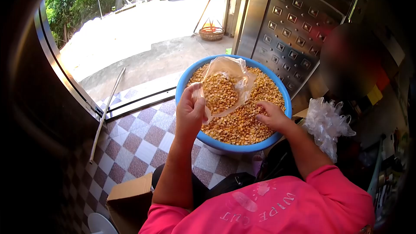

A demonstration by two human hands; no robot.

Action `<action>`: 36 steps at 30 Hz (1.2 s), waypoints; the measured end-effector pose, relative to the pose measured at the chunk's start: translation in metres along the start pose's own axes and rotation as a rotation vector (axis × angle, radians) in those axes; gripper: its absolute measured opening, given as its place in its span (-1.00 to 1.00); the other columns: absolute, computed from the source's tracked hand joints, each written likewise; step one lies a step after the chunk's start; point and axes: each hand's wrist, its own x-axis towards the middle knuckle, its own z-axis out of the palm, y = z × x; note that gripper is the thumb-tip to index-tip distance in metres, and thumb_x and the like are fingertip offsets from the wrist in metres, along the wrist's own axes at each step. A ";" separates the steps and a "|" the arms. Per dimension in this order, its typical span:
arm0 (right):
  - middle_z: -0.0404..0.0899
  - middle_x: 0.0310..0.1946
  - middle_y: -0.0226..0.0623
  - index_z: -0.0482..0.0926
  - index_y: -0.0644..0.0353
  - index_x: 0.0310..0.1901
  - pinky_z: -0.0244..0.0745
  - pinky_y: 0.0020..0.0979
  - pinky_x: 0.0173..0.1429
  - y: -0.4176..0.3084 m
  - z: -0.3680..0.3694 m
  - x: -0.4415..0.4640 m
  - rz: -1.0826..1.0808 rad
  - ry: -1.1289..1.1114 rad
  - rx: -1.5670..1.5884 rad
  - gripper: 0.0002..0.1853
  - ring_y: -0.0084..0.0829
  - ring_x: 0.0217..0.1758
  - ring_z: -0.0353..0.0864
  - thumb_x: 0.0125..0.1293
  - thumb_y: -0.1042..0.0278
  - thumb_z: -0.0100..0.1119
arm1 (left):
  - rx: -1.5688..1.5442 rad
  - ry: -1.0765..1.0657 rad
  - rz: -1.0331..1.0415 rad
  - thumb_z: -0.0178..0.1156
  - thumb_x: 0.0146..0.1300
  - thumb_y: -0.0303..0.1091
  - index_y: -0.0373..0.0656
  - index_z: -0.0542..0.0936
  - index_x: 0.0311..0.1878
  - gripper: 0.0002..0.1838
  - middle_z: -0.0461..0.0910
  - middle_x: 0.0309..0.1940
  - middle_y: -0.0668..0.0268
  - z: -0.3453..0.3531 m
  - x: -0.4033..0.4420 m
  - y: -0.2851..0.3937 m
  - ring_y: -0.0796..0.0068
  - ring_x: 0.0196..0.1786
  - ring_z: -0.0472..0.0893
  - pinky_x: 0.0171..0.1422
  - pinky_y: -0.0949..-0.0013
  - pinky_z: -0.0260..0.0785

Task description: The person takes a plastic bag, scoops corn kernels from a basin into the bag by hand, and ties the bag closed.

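A blue-rimmed tub (183, 86) is full of loose yellow corn kernels (234, 131). Over the kernels lies a clear plastic bag (245, 87), its mouth spread wide and corn inside it. My left hand (191, 106) pinches the near left edge of this bag between thumb and fingers. At the right side of the tub, my right hand (273, 117) reaches in low over the corn, fingers bent and a little apart. I see nothing held in it, though its palm side is partly hidden.
A bundle of clear plastic bags (328, 125) hangs right of the tub. A cardboard box (128, 190) stands at lower left. One pale stick (106, 115) leans across the doorway sill. Outside sits a wicker basket (211, 34); a studded metal door (289, 26) stands behind the tub.
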 end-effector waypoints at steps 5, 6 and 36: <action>0.48 -0.11 0.04 0.43 0.24 0.02 0.37 -0.20 0.07 -0.008 0.027 0.007 -0.062 -0.028 -0.105 -0.55 -0.03 -0.01 0.47 0.11 0.24 0.20 | 0.012 0.003 -0.003 -0.04 0.23 -0.50 -0.30 0.35 0.09 -0.66 0.42 -0.59 0.41 0.001 0.001 0.000 0.75 -0.67 0.38 -0.62 0.64 0.22; 0.49 -0.11 0.04 0.46 0.26 -0.01 0.38 -0.19 0.06 -0.010 0.032 0.006 -0.055 -0.035 -0.059 -0.59 -0.03 -0.02 0.48 0.11 0.27 0.18 | 0.012 0.003 -0.005 -0.04 0.23 -0.50 -0.29 0.35 0.09 -0.66 0.42 -0.60 0.41 0.001 0.001 0.000 0.75 -0.67 0.38 -0.63 0.64 0.22; 0.50 -0.26 -0.26 0.38 0.28 0.09 0.34 -0.64 -0.45 -0.064 -0.004 0.047 0.312 -0.403 1.564 -0.70 -0.63 -0.47 0.43 0.33 0.50 -0.09 | 0.057 0.007 0.055 0.01 0.20 -0.47 -0.25 0.40 0.10 -0.64 0.35 -0.64 0.43 0.010 0.001 -0.031 0.74 -0.59 0.33 -0.53 0.54 0.16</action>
